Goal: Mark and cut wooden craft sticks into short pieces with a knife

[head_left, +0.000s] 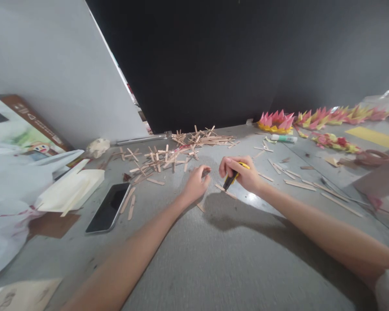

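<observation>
My right hand (240, 173) is closed around a yellow and black utility knife (232, 178), its tip pointing down at a short wooden craft stick (228, 192) on the grey tabletop. The knife's tip appears to meet the stick. Just left of it, my left hand (196, 185) rests low over the table with fingers loosely curled and a gap between thumb and forefinger; nothing shows in it. By its wrist lies a small stick piece (200, 208). Beyond my hands spreads a heap of craft sticks (173, 157), several joined into crossed shapes.
A phone (108, 208) and a pale open carton (78, 190) lie left, beside a white plastic bag (9, 216). Loose sticks (300, 185), a glue stick (283, 138) and pink and yellow paper flowers (275, 122) are at right. A black panel (214, 65) rises behind.
</observation>
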A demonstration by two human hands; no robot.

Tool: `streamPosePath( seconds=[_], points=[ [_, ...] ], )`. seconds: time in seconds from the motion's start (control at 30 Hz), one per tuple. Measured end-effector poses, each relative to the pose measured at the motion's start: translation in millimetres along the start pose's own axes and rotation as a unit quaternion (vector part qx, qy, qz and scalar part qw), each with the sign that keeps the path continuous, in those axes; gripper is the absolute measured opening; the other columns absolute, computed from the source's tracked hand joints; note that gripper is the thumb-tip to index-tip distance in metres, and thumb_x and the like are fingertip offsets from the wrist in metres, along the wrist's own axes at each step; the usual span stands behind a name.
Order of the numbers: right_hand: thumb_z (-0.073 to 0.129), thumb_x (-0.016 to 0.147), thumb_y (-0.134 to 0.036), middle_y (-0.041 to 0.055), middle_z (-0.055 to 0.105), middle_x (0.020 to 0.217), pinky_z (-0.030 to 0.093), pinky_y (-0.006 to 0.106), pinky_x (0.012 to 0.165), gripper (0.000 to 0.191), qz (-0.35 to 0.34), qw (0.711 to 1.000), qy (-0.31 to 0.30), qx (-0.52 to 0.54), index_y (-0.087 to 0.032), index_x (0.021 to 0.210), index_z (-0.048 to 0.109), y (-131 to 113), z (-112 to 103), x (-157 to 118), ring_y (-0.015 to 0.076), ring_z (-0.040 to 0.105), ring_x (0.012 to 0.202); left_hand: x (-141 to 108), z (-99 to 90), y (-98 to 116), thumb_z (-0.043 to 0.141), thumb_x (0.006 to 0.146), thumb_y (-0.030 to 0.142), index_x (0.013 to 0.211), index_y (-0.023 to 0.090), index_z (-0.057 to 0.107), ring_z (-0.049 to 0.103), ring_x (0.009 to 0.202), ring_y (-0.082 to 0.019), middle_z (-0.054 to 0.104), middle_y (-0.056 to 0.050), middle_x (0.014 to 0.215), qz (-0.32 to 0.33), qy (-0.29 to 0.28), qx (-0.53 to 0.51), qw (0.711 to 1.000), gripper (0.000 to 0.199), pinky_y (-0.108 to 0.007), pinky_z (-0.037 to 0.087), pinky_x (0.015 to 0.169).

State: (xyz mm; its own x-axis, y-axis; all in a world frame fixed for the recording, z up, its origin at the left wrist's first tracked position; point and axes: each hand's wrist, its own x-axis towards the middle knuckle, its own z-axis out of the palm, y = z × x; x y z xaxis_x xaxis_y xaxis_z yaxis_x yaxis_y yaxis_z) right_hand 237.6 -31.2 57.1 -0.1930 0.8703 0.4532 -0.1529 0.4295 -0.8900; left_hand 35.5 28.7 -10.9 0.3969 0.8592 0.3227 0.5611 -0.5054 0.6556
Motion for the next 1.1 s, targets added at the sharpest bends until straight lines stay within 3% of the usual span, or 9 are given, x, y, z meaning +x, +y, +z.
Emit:
streamPosePath(
  seconds=[0.1,0.23,0.3,0.43,0.7,1.1],
  points=[
    [0.064,0.100,-0.050,-0.0028,0.043,0.048,0.041,0.031,0.056,0.063,0.031,0.996,-0.006,0.083,-0.024,0.052,0.034,4.0,4.7,-0.1,0.0164,0.056,0.050,0.3,0.4,0.5,0.055,0.090,0.010,0.115,0.018,0.068,0.067,0.116,-0.025,0.074,-0.012,0.118,0.002,-0.006,0.008,1.000,0.029,-0.041,0.051,0.106],
    [0.065,0.098,-0.046,-0.0071,0.030,0.040,0.019,0.028,0.043,0.063,0.053,0.986,0.000,0.157,-0.023,0.049,0.034,9.6,9.7,3.4,0.0086,0.029,0.034,-0.2,-0.1,3.0,0.054,0.091,0.011,0.115,0.017,0.067,0.067,0.117,-0.026,0.074,-0.012,0.117,0.010,-0.011,0.016,1.000,0.027,-0.042,0.051,0.106],
    [0.067,0.096,-0.044,-0.0074,0.028,0.039,0.014,0.028,0.043,0.061,0.054,0.982,0.023,0.178,-0.023,0.047,0.036,11.3,11.4,6.0,0.0073,0.023,0.034,-0.6,-0.5,3.9,0.054,0.091,0.011,0.114,0.016,0.068,0.066,0.116,-0.027,0.073,-0.012,0.116,0.010,-0.011,0.021,1.000,0.027,-0.043,0.051,0.105],
    [0.069,0.090,-0.042,-0.0074,0.027,0.037,0.013,0.027,0.043,0.060,0.059,0.979,0.054,0.188,-0.023,0.044,0.034,11.4,14.8,7.7,0.0063,0.020,0.034,-1.2,-1.3,4.6,0.054,0.090,0.010,0.114,0.017,0.068,0.066,0.116,-0.027,0.073,-0.012,0.116,0.012,-0.009,0.026,1.000,0.028,-0.044,0.051,0.105],
    [0.071,0.087,-0.044,-0.0078,0.026,0.037,0.014,0.028,0.045,0.063,0.063,0.982,0.038,0.176,-0.024,0.043,0.031,12.0,21.5,5.1,0.0063,0.022,0.035,1.1,-1.8,4.3,0.056,0.089,0.011,0.113,0.018,0.069,0.067,0.116,-0.026,0.073,-0.012,0.113,0.014,0.000,0.025,1.000,0.028,-0.042,0.053,0.104],
    [0.072,0.087,-0.056,-0.0085,0.025,0.037,0.014,0.028,0.044,0.067,0.055,0.984,0.036,0.167,-0.024,0.045,0.031,17.2,14.3,5.4,0.0067,0.021,0.035,2.7,-1.3,2.9,0.056,0.088,0.010,0.111,0.018,0.069,0.067,0.115,-0.026,0.074,-0.011,0.113,0.022,-0.001,0.032,0.999,0.028,-0.042,0.053,0.103]
  ],
)
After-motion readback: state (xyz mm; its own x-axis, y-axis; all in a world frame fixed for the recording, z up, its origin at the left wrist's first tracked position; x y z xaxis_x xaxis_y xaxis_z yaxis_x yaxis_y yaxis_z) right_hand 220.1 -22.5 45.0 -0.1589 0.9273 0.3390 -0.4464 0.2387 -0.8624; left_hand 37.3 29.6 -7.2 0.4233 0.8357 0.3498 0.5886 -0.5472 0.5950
